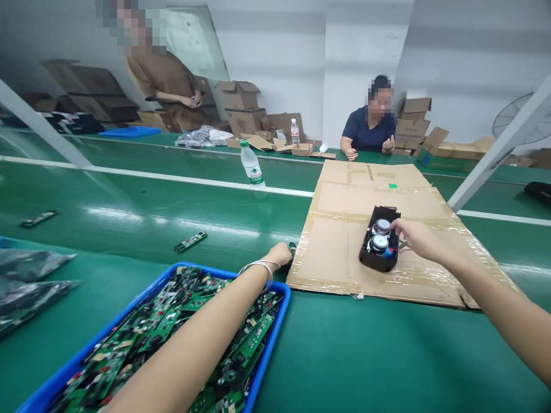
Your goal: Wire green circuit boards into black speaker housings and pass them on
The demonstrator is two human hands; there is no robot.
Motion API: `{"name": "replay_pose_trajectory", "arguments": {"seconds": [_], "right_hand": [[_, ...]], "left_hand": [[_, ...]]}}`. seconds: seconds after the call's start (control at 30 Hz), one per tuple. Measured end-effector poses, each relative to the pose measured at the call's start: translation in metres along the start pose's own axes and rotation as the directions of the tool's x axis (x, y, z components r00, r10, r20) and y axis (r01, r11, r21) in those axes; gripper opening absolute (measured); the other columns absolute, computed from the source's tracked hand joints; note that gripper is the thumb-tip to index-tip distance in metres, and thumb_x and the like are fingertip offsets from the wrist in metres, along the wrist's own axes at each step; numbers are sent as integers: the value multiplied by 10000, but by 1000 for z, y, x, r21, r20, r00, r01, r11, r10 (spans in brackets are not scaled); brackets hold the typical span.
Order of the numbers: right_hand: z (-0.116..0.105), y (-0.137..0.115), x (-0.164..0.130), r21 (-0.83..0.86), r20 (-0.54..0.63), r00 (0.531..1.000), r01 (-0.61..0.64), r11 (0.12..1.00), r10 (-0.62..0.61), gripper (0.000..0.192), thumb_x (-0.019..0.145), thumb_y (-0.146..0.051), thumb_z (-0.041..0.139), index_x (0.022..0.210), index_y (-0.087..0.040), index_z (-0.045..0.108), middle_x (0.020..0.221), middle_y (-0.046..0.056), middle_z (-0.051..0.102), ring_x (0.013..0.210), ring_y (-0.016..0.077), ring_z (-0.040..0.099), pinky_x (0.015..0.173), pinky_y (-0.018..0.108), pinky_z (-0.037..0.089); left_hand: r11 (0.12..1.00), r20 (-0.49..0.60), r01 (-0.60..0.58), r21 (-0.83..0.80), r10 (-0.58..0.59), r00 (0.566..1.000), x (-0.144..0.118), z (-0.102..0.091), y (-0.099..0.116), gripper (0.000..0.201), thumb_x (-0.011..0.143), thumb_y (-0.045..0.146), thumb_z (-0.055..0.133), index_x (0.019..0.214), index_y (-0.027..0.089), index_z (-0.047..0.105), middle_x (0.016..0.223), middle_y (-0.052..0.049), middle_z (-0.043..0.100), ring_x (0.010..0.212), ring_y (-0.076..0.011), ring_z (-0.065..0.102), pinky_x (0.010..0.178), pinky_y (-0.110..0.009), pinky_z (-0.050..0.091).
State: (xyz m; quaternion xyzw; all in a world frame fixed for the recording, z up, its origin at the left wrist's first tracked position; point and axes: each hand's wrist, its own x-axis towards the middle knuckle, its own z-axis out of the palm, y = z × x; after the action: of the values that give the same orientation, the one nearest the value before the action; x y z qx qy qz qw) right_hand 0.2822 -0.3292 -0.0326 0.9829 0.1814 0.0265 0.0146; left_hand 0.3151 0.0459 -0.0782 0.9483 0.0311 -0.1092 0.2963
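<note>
My left hand [279, 256] reaches past the blue tray's far right corner, its fingers closed on a small green circuit board [293, 250] beside the cardboard's left edge. Most of that board is hidden by the hand. On the cardboard sheet [331, 241] sits a black speaker housing [373, 261], its inside facing up with two round speakers [380, 242] and thin wires. My right hand [415, 238] pinches the housing's right edge near the upper speaker. A thin greyish piece shows under that hand, too unclear to name. Many green circuit boards [166, 321] fill the blue tray [282, 312] below my left arm.
Two loose circuit boards [190, 241] lie on the green belt to the left. A water bottle [252, 166] stands farther back. Plastic bags [30, 281] lie at the left edge. Across the line are two people and cardboard boxes [245, 109]. Slanted white posts [499, 146] flank the workspace.
</note>
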Motion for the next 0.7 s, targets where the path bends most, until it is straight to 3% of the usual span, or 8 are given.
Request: {"name": "replay_pose_trajectory", "arguments": {"seconds": [0.1,0.2,0.27,0.37,0.43,0.57,0.7], "right_hand": [[7,11,-20,-6,-18,991,129,992,-129,316,756,-32,502,985,-206,632,1058,48,604,1011,205,508,819,297,392],[19,6,-32,-50,-62,981,179,983,-182,166,762,-103,599,897,-184,653,1007,66,621,1034,239,459,849,341,340],[21,-5,-42,-89,-105,977,176,980,-185,67,816,-153,586,848,-159,645,913,86,633,970,244,452,813,347,309],[16,-30,-74,-134,-115,964,223,966,-239,83,839,-186,598,766,-157,622,783,74,626,874,222,451,757,333,271],[14,-53,-109,-145,-89,955,270,952,-284,101,818,-170,626,721,-159,598,721,53,609,812,203,453,722,323,256],[14,-107,-204,-105,-104,952,278,955,-289,138,815,-126,588,686,-160,552,670,40,568,714,196,437,674,327,235],[15,-163,-284,33,-199,955,229,973,-218,286,881,-96,403,619,-169,490,601,42,497,645,196,398,666,342,240]], "left_hand": [[999,-19,49,23,-49,999,-9,-16,4,184,854,283,572,781,115,565,734,-5,566,664,-123,556,641,-276,463],[1000,-41,-4,-27,2,999,-40,-30,19,162,814,166,556,668,143,490,630,20,503,633,-127,519,625,-254,404],[991,-6,-78,-105,78,997,-76,-35,32,174,788,147,537,642,165,443,595,31,478,624,-127,504,610,-232,375],[954,101,-163,-253,193,976,-149,-36,44,131,780,233,533,695,177,451,614,40,497,634,-123,505,602,-210,374],[868,186,-169,-466,283,941,-202,-33,41,109,770,259,530,756,179,457,668,30,527,680,-127,514,635,-212,387],[732,277,-2,-682,260,925,-285,-13,15,202,796,367,567,802,170,521,672,32,484,648,-104,472,616,-205,373],[507,399,257,-823,194,896,-324,33,-6,309,770,453,618,804,174,488,621,22,533,585,-116,533,548,-215,412]]}}
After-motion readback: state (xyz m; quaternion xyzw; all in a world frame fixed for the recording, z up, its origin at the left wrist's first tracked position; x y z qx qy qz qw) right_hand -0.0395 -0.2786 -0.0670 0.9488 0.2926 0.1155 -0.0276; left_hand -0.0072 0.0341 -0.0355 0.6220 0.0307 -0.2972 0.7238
